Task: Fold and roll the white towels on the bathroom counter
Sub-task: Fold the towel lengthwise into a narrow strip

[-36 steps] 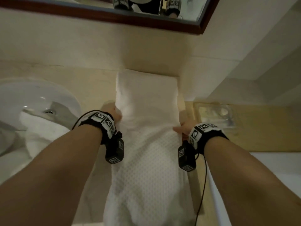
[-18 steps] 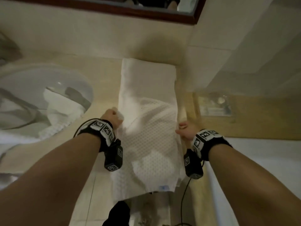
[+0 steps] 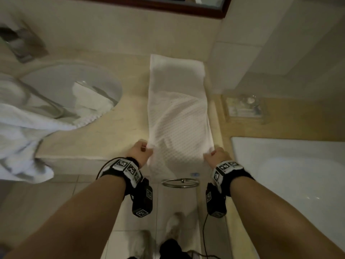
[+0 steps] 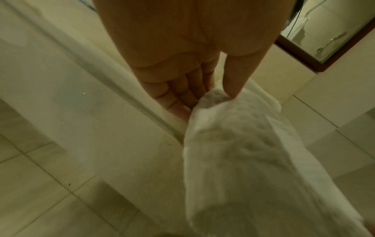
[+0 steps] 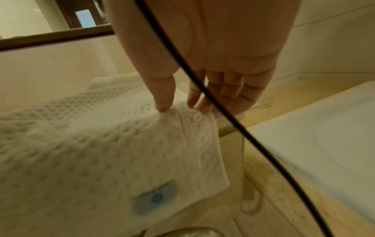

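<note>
A long white waffle-textured towel [image 3: 177, 113] lies lengthwise on the beige bathroom counter [image 3: 112, 139], its far end against the back wall and its near end hanging over the front edge. My left hand [image 3: 143, 149] pinches the towel's left edge [image 4: 215, 99] near the counter front. My right hand [image 3: 214, 154] pinches the right edge [image 5: 182, 112] between thumb and fingers. A blue label [image 5: 156, 196] shows on the hanging end. More white towels [image 3: 22, 131] are heaped in and over the sink [image 3: 61, 79] at the left.
A dark-framed mirror [image 3: 186, 8] runs along the back wall. A clear tray [image 3: 244, 107] sits on the ledge to the right, beside a white bathtub [image 3: 291, 174]. A metal ring [image 3: 180, 183] hangs below the counter front. A black cable [image 5: 223, 121] crosses the right wrist view.
Both hands have drawn back toward the counter's front edge, gripping the towel's side edges. The towel's upper layer now lies stretched out longer along the counter.
</note>
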The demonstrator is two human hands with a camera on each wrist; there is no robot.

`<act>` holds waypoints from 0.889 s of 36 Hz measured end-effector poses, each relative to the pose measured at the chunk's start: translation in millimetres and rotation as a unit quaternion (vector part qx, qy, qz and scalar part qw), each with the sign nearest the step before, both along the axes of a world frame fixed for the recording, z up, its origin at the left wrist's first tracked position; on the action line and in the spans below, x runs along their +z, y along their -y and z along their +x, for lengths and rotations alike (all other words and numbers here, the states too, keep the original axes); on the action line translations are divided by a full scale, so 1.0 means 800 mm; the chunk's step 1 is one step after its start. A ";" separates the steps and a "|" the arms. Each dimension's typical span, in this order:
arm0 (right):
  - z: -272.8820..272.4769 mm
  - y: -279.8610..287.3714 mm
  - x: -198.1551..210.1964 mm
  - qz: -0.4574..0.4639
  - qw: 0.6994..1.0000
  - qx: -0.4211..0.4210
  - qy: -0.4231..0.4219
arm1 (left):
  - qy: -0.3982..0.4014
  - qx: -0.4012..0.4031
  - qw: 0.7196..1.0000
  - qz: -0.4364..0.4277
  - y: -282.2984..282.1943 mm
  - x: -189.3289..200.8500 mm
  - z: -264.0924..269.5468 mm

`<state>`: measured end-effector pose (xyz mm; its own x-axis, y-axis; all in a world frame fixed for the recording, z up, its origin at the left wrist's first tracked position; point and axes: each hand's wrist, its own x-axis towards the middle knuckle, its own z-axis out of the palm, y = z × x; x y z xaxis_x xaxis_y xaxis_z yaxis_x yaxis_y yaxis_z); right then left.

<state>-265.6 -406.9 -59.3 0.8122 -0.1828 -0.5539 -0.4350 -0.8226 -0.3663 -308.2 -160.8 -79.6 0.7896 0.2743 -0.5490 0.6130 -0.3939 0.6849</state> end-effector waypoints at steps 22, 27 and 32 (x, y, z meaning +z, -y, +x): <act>-0.023 -0.007 0.010 0.045 0.996 -0.010 -0.079 | 0.060 -0.029 0.995 0.070 0.058 -0.005 -0.068; -0.013 0.021 0.019 -0.012 0.998 0.020 -0.064 | 0.062 -0.046 0.986 0.145 0.045 0.006 -0.068; -0.011 0.045 0.013 -0.008 0.994 0.075 -0.083 | -0.029 -0.164 0.955 0.247 0.023 0.022 -0.083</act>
